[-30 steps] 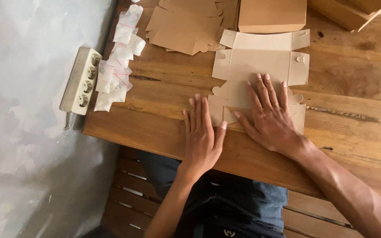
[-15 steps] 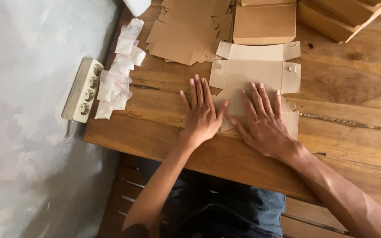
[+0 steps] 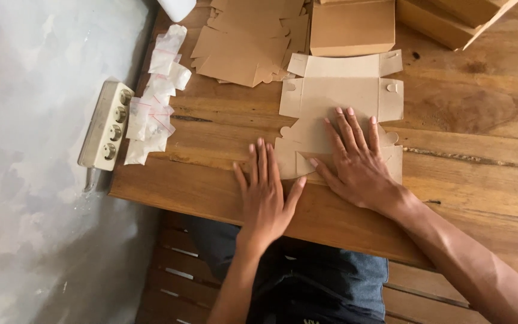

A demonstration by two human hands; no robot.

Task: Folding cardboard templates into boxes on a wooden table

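Fingers (image 3: 355, 129) of both hands stay flat and spread, grasping nothing, pressing the cardboard sheet (image 3: 337, 99) near the desk (image 3: 481, 120) front edge, left hand (image 3: 265, 195) shifted slightly.

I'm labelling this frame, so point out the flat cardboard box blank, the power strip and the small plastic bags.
flat cardboard box blank (image 3: 340, 90), head view, its bare upper panel.
power strip (image 3: 106, 125), head view, middle of its socket face.
small plastic bags (image 3: 154, 105), head view, middle of the pile.
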